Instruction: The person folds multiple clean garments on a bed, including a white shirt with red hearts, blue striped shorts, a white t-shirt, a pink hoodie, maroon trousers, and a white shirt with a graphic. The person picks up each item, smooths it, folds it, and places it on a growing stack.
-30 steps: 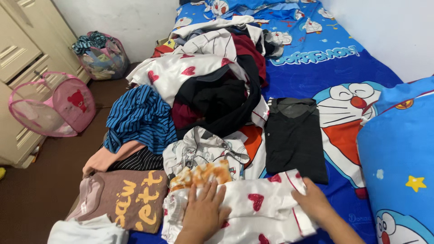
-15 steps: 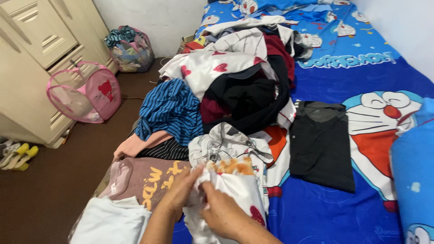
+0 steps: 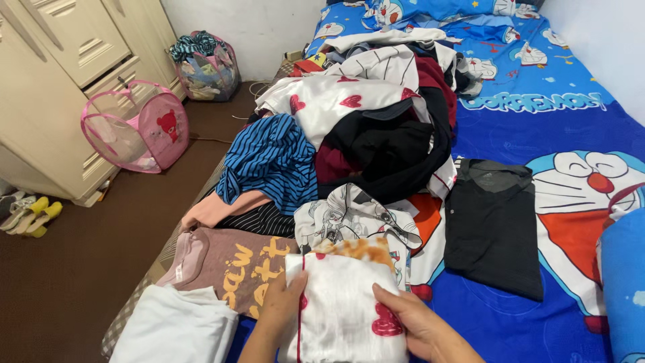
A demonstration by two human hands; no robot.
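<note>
A folded white garment with red hearts [image 3: 342,306] lies on the bed's near edge. My left hand [image 3: 279,309] holds its left side and my right hand [image 3: 410,323] grips its right side. Just behind it peeks an orange-and-white cloth [image 3: 353,247]. To the left lie a folded brown shirt with yellow letters [image 3: 228,265] and a folded white cloth [image 3: 178,326].
A big heap of unfolded clothes [image 3: 349,128] fills the bed's middle. A folded black shirt [image 3: 494,225] lies on the blue cartoon bedsheet [image 3: 551,128]. A pink mesh hamper [image 3: 134,131], a full laundry bag [image 3: 205,67], a cream wardrobe [image 3: 54,87] and yellow sandals [image 3: 30,215] are on the left.
The heart-print garment went from spread flat to a narrow folded bundle held at both sides. The view shifted left, showing more floor and wardrobe.
</note>
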